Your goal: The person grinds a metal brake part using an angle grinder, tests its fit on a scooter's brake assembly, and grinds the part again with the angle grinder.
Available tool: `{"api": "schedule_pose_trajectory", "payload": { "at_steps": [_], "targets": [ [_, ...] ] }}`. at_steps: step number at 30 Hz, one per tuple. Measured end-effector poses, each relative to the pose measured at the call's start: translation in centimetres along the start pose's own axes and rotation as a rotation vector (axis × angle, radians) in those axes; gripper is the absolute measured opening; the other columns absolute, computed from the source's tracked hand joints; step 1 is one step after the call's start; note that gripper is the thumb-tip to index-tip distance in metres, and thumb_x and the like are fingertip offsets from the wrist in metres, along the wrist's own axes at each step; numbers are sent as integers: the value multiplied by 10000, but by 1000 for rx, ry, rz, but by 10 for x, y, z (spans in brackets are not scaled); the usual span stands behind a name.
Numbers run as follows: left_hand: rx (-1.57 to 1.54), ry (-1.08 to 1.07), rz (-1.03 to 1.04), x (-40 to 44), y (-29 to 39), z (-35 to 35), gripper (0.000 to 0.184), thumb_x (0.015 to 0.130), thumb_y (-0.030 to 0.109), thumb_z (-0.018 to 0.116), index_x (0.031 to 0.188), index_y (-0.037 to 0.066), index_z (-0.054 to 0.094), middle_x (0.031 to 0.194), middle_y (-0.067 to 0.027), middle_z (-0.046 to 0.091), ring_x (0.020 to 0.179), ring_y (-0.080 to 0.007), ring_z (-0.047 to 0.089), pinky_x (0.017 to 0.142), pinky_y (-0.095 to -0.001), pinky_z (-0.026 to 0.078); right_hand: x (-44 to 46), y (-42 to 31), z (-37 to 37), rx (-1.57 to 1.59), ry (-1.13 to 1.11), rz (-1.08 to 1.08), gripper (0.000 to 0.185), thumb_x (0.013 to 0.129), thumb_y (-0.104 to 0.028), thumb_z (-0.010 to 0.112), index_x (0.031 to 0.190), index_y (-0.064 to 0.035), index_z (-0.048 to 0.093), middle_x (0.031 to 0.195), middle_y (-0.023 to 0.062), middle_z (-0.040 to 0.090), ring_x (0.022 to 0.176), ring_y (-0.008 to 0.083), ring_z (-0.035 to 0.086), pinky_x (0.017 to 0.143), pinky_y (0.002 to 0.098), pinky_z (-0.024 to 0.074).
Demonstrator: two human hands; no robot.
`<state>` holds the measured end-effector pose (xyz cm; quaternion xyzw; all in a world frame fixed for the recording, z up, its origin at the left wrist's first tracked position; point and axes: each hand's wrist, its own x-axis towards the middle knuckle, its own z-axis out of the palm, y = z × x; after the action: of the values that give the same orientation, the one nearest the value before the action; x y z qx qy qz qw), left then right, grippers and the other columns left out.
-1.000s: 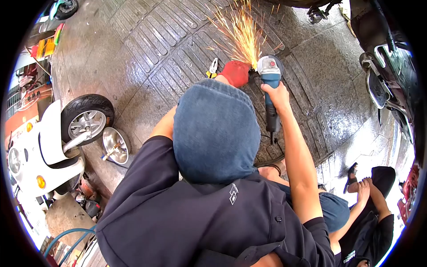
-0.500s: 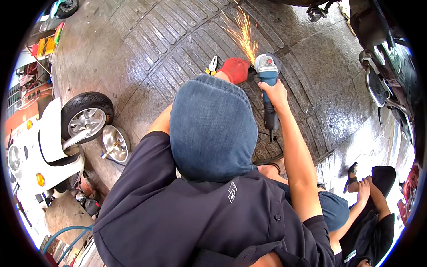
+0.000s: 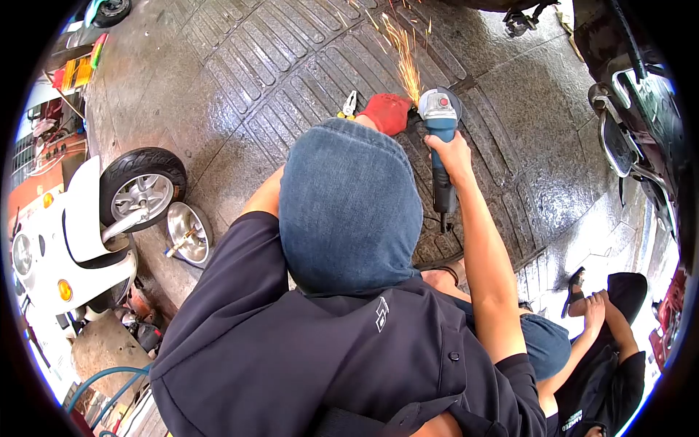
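Observation:
My right hand [image 3: 453, 154] is wrapped round the body of a blue angle grinder [image 3: 440, 127], whose grey head and disc point away from me. From the disc's left side, orange sparks [image 3: 405, 62] spray forward over the floor. A red glove covers my left hand [image 3: 388, 114], closed just left of the grinder head. Whatever it grips is mostly hidden; only a small dark bit shows between glove and disc. Pliers [image 3: 350, 104] with yellow on the handles lie on the ribbed mat [image 3: 291, 80], left of the glove. My denim-covered knee [image 3: 349, 207] hides part of my left forearm.
On the left stands a white scooter [image 3: 80, 240] with its front wheel [image 3: 143, 189], beside a round metal dish-like part [image 3: 189, 233]. Blue hoses [image 3: 109, 375] run at lower left. Another person [image 3: 593, 364] sits at lower right. A dark vehicle with a mirror [image 3: 617, 142] is at right.
Both hands and the grinder hold almost the same place. The spark stream has thinned and scattered a little, with its shape shifted.

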<state>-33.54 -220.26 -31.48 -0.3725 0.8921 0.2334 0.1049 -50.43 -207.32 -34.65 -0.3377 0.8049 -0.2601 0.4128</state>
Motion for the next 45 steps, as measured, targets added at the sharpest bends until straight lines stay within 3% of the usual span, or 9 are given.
{"api": "schedule_pose_trajectory", "payload": {
  "at_steps": [4, 14, 16, 19, 29, 31, 35, 37, 45],
  "targets": [
    [4, 24, 8, 0, -1, 4, 437, 823, 188, 514, 1229, 48, 592, 1098, -186, 658, 1046, -305, 621, 906, -391, 478, -5, -9, -4, -5, -68, 64, 756, 631, -442, 741, 1135, 93, 563, 1040, 273, 647, 1007, 370, 633, 884, 414, 476],
    [-28, 43, 10, -1, 1, 0, 271, 815, 161, 504, 1035, 82, 641, 1014, -169, 679, 979, -320, 648, 844, -428, 498, -4, -6, -4, -10, -40, 67, 742, 626, -428, 749, 1130, 86, 568, 1013, 268, 658, 979, 368, 645, 873, 409, 483],
    [-6, 41, 16, -2, 2, -2, 270, 818, 162, 504, 1040, 88, 639, 1017, -169, 678, 991, -321, 645, 847, -431, 498, -3, -5, -1, -25, 36, -8, 467, 703, -275, 750, 1028, 23, 598, 816, 113, 680, 638, 168, 668, 611, 303, 529],
    [11, -20, -14, 0, 4, -4, 289, 827, 161, 493, 1068, 90, 637, 1023, -171, 677, 996, -318, 644, 851, -430, 498, -6, -9, -6, 4, -21, 60, 707, 634, -423, 748, 1103, 80, 581, 988, 261, 664, 957, 356, 655, 856, 403, 492],
    [11, -57, -23, 0, 4, -5, 392, 809, 202, 534, 1159, 42, 612, 1012, -189, 675, 988, -330, 636, 851, -428, 492, -5, 1, -1, 55, -37, 56, 669, 644, -424, 747, 1067, 70, 591, 967, 251, 668, 948, 349, 657, 850, 401, 495],
    [11, -5, -5, 1, 1, -1, 396, 808, 207, 541, 1161, 43, 607, 1017, -192, 674, 986, -330, 637, 848, -423, 494, -1, 6, 5, 8, 37, -9, 464, 713, -268, 747, 1038, 24, 591, 826, 102, 666, 620, 162, 654, 583, 295, 525],
    [13, -32, 3, 1, -1, 1, 422, 810, 209, 542, 1193, 36, 589, 1012, -191, 675, 985, -330, 636, 850, -421, 495, -5, -5, -2, 45, 20, 20, 465, 713, -271, 746, 1035, 27, 592, 825, 104, 666, 622, 164, 655, 587, 296, 526],
    [23, 0, 27, 0, -3, 2, 452, 816, 211, 539, 1228, 29, 567, 1035, -188, 672, 1006, -326, 630, 862, -417, 492, -8, -10, -7, 100, -57, 117, 674, 636, -430, 749, 1071, 60, 593, 986, 239, 667, 951, 341, 655, 847, 397, 492],
    [-4, 72, 47, 1, -5, 8, 383, 816, 186, 517, 1166, 56, 600, 1032, -178, 672, 998, -321, 634, 861, -422, 491, -11, -12, -4, 53, -69, 83, 702, 629, -433, 742, 1090, 71, 580, 981, 239, 665, 934, 342, 658, 835, 396, 495]
  ]
}}
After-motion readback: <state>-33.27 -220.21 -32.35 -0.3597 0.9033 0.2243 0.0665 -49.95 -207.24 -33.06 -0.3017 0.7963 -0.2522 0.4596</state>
